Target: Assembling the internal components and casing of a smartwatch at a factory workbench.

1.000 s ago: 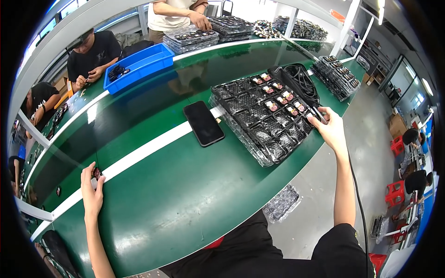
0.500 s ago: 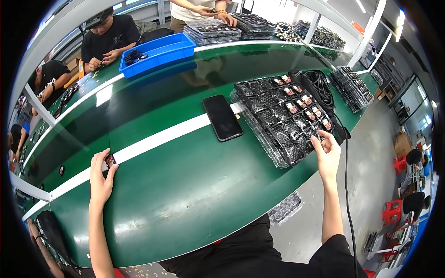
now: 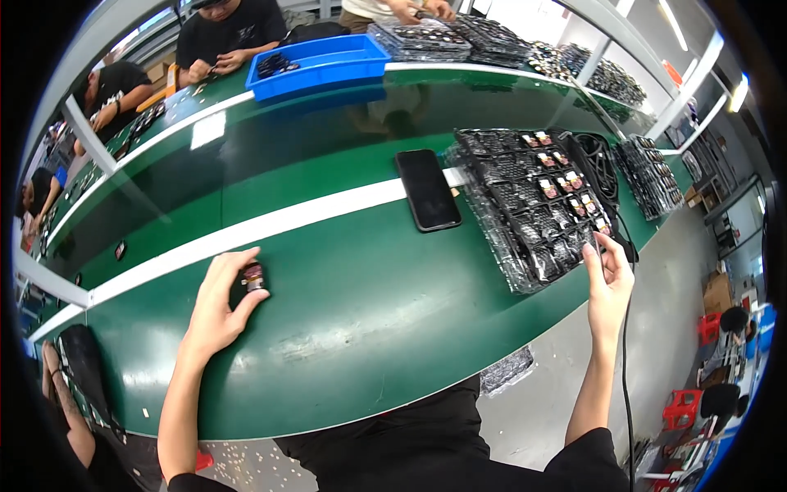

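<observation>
My left hand (image 3: 220,307) grips a small dark, rounded piece (image 3: 255,279) with a coloured face, held between thumb and fingers above the green bench. My right hand (image 3: 610,283) is pinched at the near right corner of a black compartment tray (image 3: 548,261). Something thin seems to stick up between its fingertips, too small to make out. The tray lies on a stack of clear plastic trays. Several small pieces with white, red and yellow faces (image 3: 548,189) sit in compartments along its right side, while many other compartments hold none.
A black phone (image 3: 429,190) lies left of the tray, across a white strip (image 3: 328,201). Black cables (image 3: 602,168) lie beyond the tray, beside another tray stack (image 3: 649,176). A blue bin (image 3: 320,67) stands at the back. Co-workers sit along the far side and at left.
My left hand has moved right with the small dark piece, away from the white strip. My right hand stays pinched at the tray's corner. The whole view has shifted somewhat.
</observation>
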Motion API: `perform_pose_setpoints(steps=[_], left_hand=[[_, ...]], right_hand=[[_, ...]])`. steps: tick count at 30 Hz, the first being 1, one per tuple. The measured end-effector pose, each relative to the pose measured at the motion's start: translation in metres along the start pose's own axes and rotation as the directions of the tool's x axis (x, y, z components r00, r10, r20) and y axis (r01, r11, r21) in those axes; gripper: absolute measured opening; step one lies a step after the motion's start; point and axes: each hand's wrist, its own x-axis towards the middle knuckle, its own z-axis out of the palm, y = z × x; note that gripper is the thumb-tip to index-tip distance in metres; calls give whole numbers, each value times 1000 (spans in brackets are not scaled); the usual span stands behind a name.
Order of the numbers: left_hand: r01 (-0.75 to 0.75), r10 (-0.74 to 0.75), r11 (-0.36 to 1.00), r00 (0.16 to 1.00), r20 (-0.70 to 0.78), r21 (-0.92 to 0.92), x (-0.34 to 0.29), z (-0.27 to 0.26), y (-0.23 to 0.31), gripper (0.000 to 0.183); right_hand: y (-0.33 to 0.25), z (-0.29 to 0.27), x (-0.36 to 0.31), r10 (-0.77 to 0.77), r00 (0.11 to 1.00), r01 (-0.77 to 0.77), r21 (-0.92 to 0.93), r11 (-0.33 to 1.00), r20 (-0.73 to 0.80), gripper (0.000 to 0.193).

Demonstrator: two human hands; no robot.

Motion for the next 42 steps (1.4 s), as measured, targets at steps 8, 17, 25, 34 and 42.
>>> perform_pose_setpoints(steps=[8,17,25,34,42], left_hand=[[-122,143,978,983,119,-168,5,20,12,80],[-91,90,996,990,104,4,1,14,2,64],[-123,131,988,988,76,-97,1,17,-1,54],[8,14,988,990,142,-155,2,15,5,54],[-28,44,991,992,117,-134,4,17,3,52]], right_hand=[[-107,75,-65,-12,744,-252,297,921,668,21],[-127,220,-77,-256,397,-152,338,929,881,24],[-103,252,-85,-232,437,-357,405,842,869,20],[-106,254,-88,-396,481,103,398,911,782,18],[-103,260,-92,-472,494,229,414,881,730,16]])
